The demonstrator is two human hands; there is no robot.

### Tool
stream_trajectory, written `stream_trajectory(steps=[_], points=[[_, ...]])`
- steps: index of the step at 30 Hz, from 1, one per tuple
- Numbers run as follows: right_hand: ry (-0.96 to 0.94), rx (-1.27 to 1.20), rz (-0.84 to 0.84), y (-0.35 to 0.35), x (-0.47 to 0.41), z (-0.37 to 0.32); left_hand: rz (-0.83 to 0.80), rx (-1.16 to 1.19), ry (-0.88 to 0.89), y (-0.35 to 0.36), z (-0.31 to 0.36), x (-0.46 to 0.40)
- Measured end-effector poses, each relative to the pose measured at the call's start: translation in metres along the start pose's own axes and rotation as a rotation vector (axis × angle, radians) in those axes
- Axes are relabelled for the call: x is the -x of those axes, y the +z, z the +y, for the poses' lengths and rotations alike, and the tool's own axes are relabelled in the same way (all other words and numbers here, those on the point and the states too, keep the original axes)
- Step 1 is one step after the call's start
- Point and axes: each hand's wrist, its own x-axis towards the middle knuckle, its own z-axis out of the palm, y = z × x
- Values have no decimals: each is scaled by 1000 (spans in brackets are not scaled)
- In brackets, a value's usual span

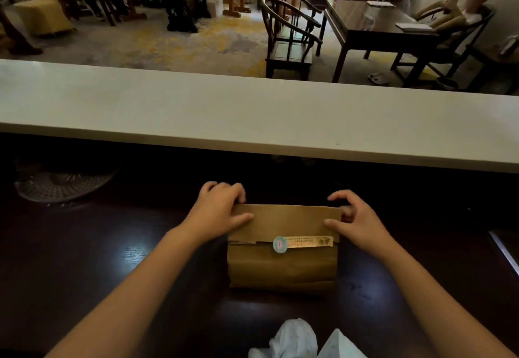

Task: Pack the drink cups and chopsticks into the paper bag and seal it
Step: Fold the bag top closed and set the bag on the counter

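Observation:
A brown paper bag (282, 265) stands on the dark wooden counter (112, 259) in front of me, its top flap folded down toward me. A round sticker with a printed strip (303, 243) lies across the flap's lower edge. My left hand (222, 206) grips the bag's top left corner, thumb on the flap and fingers behind. My right hand (351, 217) holds the top right corner the same way. Cups and chopsticks are hidden from view.
A white raised ledge (252, 116) runs across just behind the bag. A clear glass dish (60, 186) sits at the far left of the counter under the ledge. Crumpled white plastic (297, 341) lies at the near edge. Chairs, tables and a seated person are beyond.

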Motion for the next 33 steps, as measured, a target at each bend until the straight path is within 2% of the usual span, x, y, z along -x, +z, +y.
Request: stream_trajectory(steps=[2,4,9,13,19,27,29,33], points=[[-66,159,50,1,0,-3,30,-145,106,2,28,-7],[-116,262,18,0,3,-8,26,-158,237,7,60,-14],[-274,456,-127,-3,9,-18,-66,124,278,23,106,-30],[-261,408,-201,-7,9,-16,-226,210,342,20,101,-37],[-201,365,-213,-10,8,-5,-264,168,270,9,51,-21],[-170,331,-185,-9,7,6,-181,169,171,5,11,1],[-134,284,-151,-8,8,11,-172,218,104,8,1,5],[27,65,42,0,10,18,-103,374,-70,25,-11,12]])
